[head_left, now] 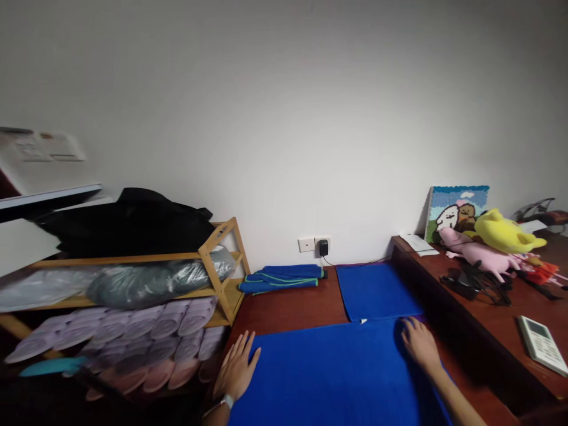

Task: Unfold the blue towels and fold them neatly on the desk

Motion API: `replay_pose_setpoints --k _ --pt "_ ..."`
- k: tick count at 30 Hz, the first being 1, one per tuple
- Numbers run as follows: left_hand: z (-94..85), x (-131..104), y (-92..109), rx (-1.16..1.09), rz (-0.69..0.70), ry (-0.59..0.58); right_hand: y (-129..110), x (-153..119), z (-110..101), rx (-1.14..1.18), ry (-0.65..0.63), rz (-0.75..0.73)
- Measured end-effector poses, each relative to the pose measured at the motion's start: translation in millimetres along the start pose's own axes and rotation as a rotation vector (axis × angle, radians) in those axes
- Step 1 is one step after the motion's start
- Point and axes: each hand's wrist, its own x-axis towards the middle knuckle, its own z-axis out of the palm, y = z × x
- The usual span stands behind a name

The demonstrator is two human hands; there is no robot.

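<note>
Blue cloth (pixel 328 378) nearest, L hand (pixel 237 367) at edge, fingers loose; R hand (pixel 419 342) far corner, can't tell grip; light, even pressure's best.

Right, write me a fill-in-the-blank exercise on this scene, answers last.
The large spread cloth is coloured ____.
The folded cloth has edging coloured ____.
The hand nearer the slippers is the person's ____ one.
The plug at the wall is coloured ____.
Missing words: blue; green; left; black.
</note>
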Motion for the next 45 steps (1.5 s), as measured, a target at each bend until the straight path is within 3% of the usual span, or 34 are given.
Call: replay_pose_setpoints --k 4,8,12,21,26,31,35,39,42,45 --pt "-6.3 -1.3 3.9 -0.003 -0.016 -0.015 -83.5 8.6 -23.1 0.114 0.039 -0.147" --pt "-9.4 -2.1 5.3 0.001 -0.02 -0.021 -135.3 21.1 -27.1 0.106 0.014 -0.077" --pt "-9.2 -2.4 4.9 -0.005 -0.026 -0.021 -141.0 28.8 -22.1 0.111 -0.018 -0.061" --pt "-12.4 -3.2 8.4 -0.013 -0.036 -0.02 -116.1 11.6 -27.7 0.172 -0.041 -0.234" --pt "-7.5 -1.6 5.9 -0.01 -0.03 -0.014 -104.4 8.0 -25.8 0.34 -0.054 -0.309" --pt "-5.3 -2.0 5.3 -0.015 -0.023 0.012 -111.4 -5.2 -24.7 0.365 -0.069 -0.316" --pt "-8.1 -2.6 7.4 -0.004 -0.021 0.002 -146.8 -29.1 -29.4 0.399 -0.064 -0.421" --pt "-9.0 -2.3 8.0 -0.011 -0.018 0.009 -216.5 -42.5 -25.8 0.457 -0.109 -0.59" --pt "-6.6 -1.5 5.8 -0.02 -0.028 0.0 -261.7 -40.3 -16.8 0.467 -0.153 -0.613" --pt "-3.3 -0.3 3.1 -0.017 -0.022 0.01 -269.0 -36.5 -9.6 0.463 -0.208 -0.544"
